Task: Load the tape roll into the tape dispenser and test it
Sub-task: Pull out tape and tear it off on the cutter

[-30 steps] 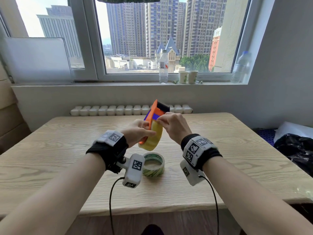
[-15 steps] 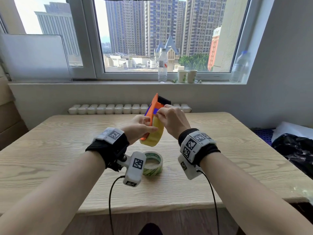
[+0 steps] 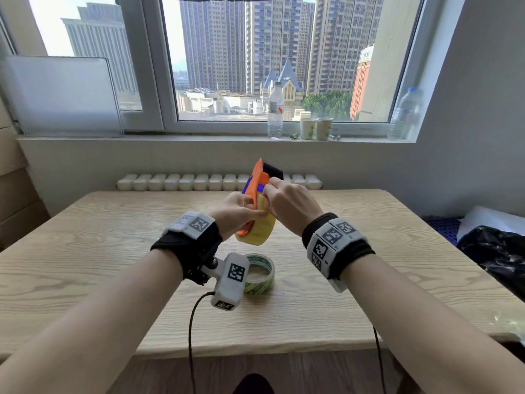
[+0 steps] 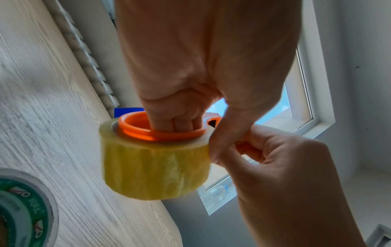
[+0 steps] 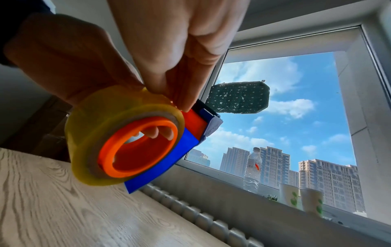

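Head view shows me holding the orange tape dispenser [image 3: 259, 185] up over the tabletop [image 3: 85, 245], with the yellowish tape roll [image 3: 259, 230] already seated on its orange hub. My left hand [image 3: 237, 213] has its fingers [image 4: 175, 122] curled through the hub, gripping the dispenser from inside. My right hand [image 3: 289, 203] pinches at the roll's outer edge just below the blue and black cutter end, thumb and fingertips pressed narrow together; I judge it has the loose tape end, though the clear film itself is too faint to make out. So loading looks done and threading is in hand. Next I'd need to draw that end up over the blade without letting it stick back or twist. A second roll [image 3: 260, 273], green-printed, lies on the tabletop right under my wrists, where a lowered dispenser could bump it. A bottle [image 3: 275, 109] and two paper cups [image 3: 316, 127] stand well clear on the windowsill.
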